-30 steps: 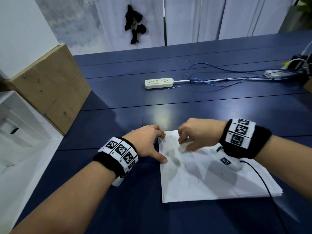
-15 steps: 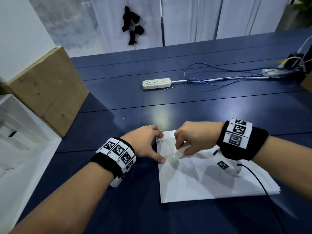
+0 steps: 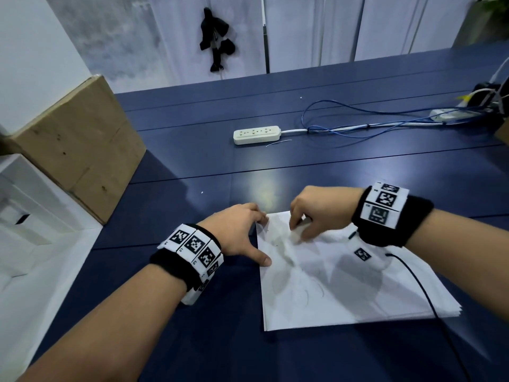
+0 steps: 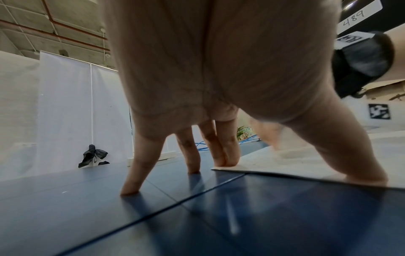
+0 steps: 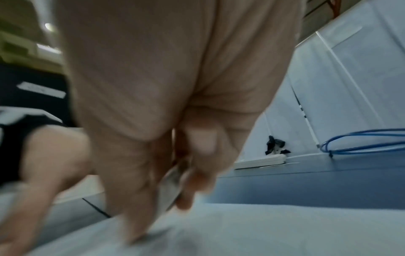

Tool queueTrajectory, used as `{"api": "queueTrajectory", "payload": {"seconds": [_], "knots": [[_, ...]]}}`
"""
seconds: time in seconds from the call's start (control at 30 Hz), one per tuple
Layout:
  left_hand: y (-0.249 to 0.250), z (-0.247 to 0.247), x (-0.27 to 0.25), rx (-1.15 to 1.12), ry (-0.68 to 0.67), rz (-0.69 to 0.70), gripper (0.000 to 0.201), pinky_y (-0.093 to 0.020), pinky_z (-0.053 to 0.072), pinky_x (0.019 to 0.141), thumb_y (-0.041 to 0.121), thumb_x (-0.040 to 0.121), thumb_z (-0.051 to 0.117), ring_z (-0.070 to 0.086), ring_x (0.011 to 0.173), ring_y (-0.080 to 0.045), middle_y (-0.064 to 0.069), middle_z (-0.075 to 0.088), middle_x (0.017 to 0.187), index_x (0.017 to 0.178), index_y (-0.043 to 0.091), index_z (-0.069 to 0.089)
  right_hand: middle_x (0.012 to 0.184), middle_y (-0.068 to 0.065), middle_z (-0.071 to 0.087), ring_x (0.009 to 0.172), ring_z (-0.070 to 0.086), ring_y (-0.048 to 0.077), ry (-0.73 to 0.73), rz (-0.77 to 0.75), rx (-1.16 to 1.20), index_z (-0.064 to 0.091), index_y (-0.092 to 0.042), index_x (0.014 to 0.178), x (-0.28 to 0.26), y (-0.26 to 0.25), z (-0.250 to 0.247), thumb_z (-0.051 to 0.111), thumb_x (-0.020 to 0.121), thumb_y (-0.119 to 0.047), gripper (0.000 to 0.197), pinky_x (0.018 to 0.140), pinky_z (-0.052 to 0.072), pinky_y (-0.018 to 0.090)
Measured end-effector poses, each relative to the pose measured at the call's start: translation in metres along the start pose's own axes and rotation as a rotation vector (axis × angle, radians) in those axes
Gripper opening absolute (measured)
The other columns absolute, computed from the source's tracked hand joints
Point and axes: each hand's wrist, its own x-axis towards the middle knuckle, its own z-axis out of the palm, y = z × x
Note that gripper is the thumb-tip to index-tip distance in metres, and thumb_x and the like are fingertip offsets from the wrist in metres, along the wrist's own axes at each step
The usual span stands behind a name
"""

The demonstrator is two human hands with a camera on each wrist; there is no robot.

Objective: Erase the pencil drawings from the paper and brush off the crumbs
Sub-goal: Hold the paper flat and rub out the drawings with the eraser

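A stack of white paper lies on the dark blue table, with faint pencil curves near its middle. My left hand is spread at the sheet's far-left corner; its thumb and two fingertips press on the paper's edge, the other fingertips on the table. My right hand pinches a white eraser and holds it down on the far part of the sheet. In the blurred right wrist view the eraser sits between the thumb and fingers above the paper.
A white power strip with blue and white cables lies across the far table. A cardboard box stands at the left edge beside white boxes. A black wire from my right wrist trails over the paper.
My right hand with the eraser slid a little toward me and then back toward the paper's far edge, rubbing the sheet. My left hand kept its place on the corner.
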Motion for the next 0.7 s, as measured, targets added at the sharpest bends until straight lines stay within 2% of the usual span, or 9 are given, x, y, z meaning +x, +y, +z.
{"api": "queueTrajectory", "payload": {"seconds": [0.1, 0.17, 0.27, 0.33, 0.37, 0.5, 0.57, 0.63, 0.7], "knots": [[-0.001, 0.001, 0.0, 0.0, 0.008, 0.002, 0.103, -0.039, 0.05, 0.094, 0.086, 0.041, 0.069, 0.054, 0.109, -0.009, 0.022, 0.046, 0.116, 0.127, 0.03, 0.057, 0.093, 0.001, 0.065, 0.087, 0.06, 0.026, 0.125, 0.128, -0.056, 0.075, -0.022, 0.096, 0.012, 0.012, -0.007, 0.067, 0.081, -0.034, 0.021, 0.074, 0.052, 0.04], [-0.001, 0.001, 0.0, 0.001, 0.012, 0.0, 0.103, -0.039, 0.05, 0.093, 0.086, 0.041, 0.068, 0.054, 0.109, -0.009, 0.021, 0.046, 0.115, 0.127, 0.03, 0.057, 0.093, 0.002, 0.065, 0.087, 0.06, 0.026, 0.132, 0.113, -0.058, 0.076, -0.02, 0.095, 0.01, 0.012, -0.004, 0.067, 0.081, -0.033, 0.021, 0.074, 0.05, 0.039], [0.0, 0.0, 0.0, 0.001, 0.003, 0.004, 0.107, -0.04, 0.05, 0.094, 0.084, 0.042, 0.069, 0.053, 0.111, -0.009, 0.019, 0.047, 0.117, 0.132, 0.026, 0.056, 0.091, 0.002, 0.065, 0.081, 0.059, 0.023, 0.035, -0.06, -0.04, 0.075, -0.018, 0.094, -0.009, -0.002, 0.004, 0.07, 0.079, -0.034, 0.023, 0.071, 0.047, 0.033], [0.0, 0.0, 0.0, -0.004, 0.0, 0.002, 0.111, -0.04, 0.049, 0.096, 0.083, 0.043, 0.069, 0.053, 0.114, -0.01, 0.018, 0.047, 0.12, 0.135, 0.024, 0.054, 0.092, -0.002, 0.065, 0.081, 0.058, 0.019, -0.079, -0.072, -0.017, 0.075, -0.021, 0.097, -0.015, -0.009, 0.006, 0.07, 0.079, -0.038, 0.025, 0.072, 0.047, 0.031], [0.0, 0.0, 0.0, -0.004, 0.001, 0.001, 0.111, -0.04, 0.05, 0.095, 0.084, 0.042, 0.068, 0.053, 0.113, -0.01, 0.017, 0.047, 0.119, 0.135, 0.024, 0.054, 0.092, -0.002, 0.066, 0.081, 0.059, 0.019, -0.079, -0.062, -0.019, 0.075, -0.022, 0.097, -0.013, -0.009, 0.005, 0.07, 0.078, -0.04, 0.026, 0.072, 0.048, 0.031], [0.0, -0.001, 0.0, -0.001, 0.007, 0.001, 0.105, -0.04, 0.05, 0.094, 0.084, 0.042, 0.068, 0.054, 0.11, -0.009, 0.018, 0.047, 0.116, 0.129, 0.026, 0.057, 0.088, 0.004, 0.067, 0.082, 0.061, 0.029, 0.098, 0.107, -0.108, 0.074, -0.02, 0.092, 0.013, 0.01, -0.007, 0.063, 0.079, -0.039, 0.025, 0.07, 0.053, 0.041], [0.0, 0.0, 0.0, 0.0, 0.011, 0.0, 0.102, -0.039, 0.05, 0.093, 0.084, 0.042, 0.069, 0.054, 0.108, -0.01, 0.018, 0.047, 0.114, 0.126, 0.027, 0.058, 0.085, 0.003, 0.066, 0.08, 0.059, 0.028, 0.131, 0.158, -0.088, 0.074, -0.021, 0.09, 0.014, 0.015, -0.006, 0.064, 0.08, -0.039, 0.023, 0.069, 0.053, 0.042], [0.0, 0.0, 0.0, 0.005, 0.013, 0.005, 0.103, -0.039, 0.05, 0.093, 0.085, 0.042, 0.068, 0.054, 0.107, -0.01, 0.018, 0.047, 0.113, 0.126, 0.027, 0.058, 0.085, 0.002, 0.064, 0.079, 0.058, 0.027, 0.133, 0.097, -0.049, 0.074, -0.02, 0.088, 0.004, 0.01, 0.001, 0.065, 0.079, -0.037, 0.021, 0.07, 0.051, 0.039], [0.0, 0.001, 0.0, 0.001, 0.011, 0.009, 0.106, -0.038, 0.05, 0.094, 0.084, 0.042, 0.068, 0.054, 0.109, -0.01, 0.016, 0.048, 0.116, 0.129, 0.024, 0.057, 0.088, -0.002, 0.063, 0.076, 0.056, 0.02, 0.036, -0.001, -0.002, 0.075, -0.022, 0.093, -0.01, -0.001, 0.006, 0.068, 0.079, -0.039, 0.022, 0.071, 0.048, 0.033]]}}
